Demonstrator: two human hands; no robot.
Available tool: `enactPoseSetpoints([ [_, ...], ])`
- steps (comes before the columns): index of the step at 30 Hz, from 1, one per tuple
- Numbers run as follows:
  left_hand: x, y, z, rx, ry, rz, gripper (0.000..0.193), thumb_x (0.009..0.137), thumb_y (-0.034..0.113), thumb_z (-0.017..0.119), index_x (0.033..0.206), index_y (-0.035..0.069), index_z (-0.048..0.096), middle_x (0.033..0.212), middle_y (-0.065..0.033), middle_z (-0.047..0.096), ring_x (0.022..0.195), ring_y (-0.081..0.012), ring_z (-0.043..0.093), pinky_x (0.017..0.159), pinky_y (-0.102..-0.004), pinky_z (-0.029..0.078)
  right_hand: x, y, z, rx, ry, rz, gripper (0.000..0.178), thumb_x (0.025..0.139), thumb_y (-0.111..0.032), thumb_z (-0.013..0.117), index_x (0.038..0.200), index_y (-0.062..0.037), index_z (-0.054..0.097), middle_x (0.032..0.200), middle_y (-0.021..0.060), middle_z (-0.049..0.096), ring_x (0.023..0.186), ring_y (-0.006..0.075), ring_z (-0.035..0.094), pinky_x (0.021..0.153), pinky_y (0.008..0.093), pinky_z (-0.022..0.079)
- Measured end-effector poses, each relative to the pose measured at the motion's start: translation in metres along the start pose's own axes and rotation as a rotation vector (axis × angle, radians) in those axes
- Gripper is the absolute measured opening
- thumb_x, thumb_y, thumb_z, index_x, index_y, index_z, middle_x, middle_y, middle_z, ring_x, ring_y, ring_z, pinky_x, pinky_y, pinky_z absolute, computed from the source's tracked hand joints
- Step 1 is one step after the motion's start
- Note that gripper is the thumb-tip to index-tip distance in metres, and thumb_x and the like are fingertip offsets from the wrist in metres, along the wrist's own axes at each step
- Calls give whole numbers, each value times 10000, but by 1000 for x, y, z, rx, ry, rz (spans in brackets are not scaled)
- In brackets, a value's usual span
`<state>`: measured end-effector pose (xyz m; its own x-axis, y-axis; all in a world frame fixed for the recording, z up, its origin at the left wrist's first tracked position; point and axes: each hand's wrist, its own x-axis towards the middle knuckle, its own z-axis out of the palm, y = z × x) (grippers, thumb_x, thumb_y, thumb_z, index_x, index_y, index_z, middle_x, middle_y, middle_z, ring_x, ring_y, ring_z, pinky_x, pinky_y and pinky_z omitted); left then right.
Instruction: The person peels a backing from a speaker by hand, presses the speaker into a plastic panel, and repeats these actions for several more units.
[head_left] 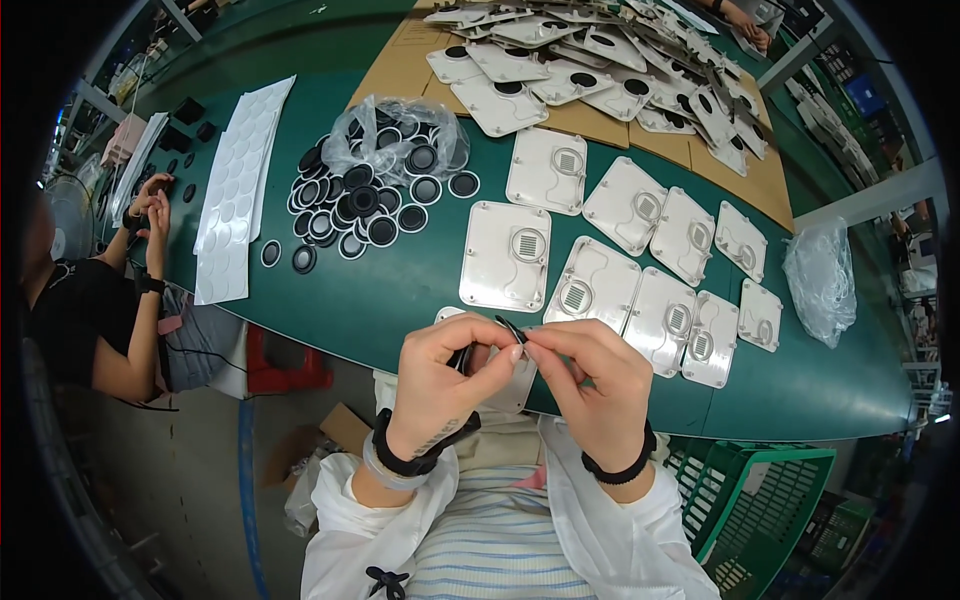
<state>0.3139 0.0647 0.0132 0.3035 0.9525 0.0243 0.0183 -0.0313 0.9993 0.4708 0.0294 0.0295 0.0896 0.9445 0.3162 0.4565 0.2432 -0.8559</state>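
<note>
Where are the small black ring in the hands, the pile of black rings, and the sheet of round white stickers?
small black ring (510, 328), head view, its top edge between fingertips.
pile of black rings (360, 200), head view, middle.
sheet of round white stickers (238, 190), head view, centre.

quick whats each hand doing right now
Left hand: closed, pinching a small black ring at its fingertips.
Right hand: closed, pinching the same ring from the other side.

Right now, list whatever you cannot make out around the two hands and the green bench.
1. Head view: the small black ring pinched between left hand and right hand; fingers cover most of it.
2. Head view: the white plate under the hands; only its edges show.
3. Head view: the black rings inside the clear bag; crumpled plastic blurs them.
4. Head view: the far stack of white plates; cut off by the top edge.
</note>
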Motion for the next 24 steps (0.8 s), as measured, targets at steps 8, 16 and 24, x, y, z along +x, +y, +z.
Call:
enactPoseSetpoints([
  [8, -6, -7, 0, -67, 58, -34, 66, 773, 6, 671, 836, -7, 653, 710, 23, 597, 564, -18, 418, 505, -183, 322, -6, -2, 8, -15, 18, 10, 154, 777, 24, 683, 927, -10, 682, 873, 72, 655, 575, 78, 525, 466, 199, 378],
  [16, -9, -9, 5, 184, 115, 120, 50, 802, -40, 627, 851, -32, 632, 760, -23, 605, 595, -51, 457, 530, -192, 356, -4, 11, 7, -195, -37, -225, 194, 744, 35, 687, 934, -8, 677, 915, 95, 668, 624, 154, 611, 515, 233, 474],
  [24, -8, -8, 12, 426, 179, 335, 69, 775, -38, 652, 839, -17, 637, 739, -47, 594, 554, -73, 454, 491, -205, 349, -7, 14, 17, -269, 87, -249, 179, 725, 46, 680, 892, -15, 675, 881, 93, 673, 651, 160, 622, 514, 232, 482],
])
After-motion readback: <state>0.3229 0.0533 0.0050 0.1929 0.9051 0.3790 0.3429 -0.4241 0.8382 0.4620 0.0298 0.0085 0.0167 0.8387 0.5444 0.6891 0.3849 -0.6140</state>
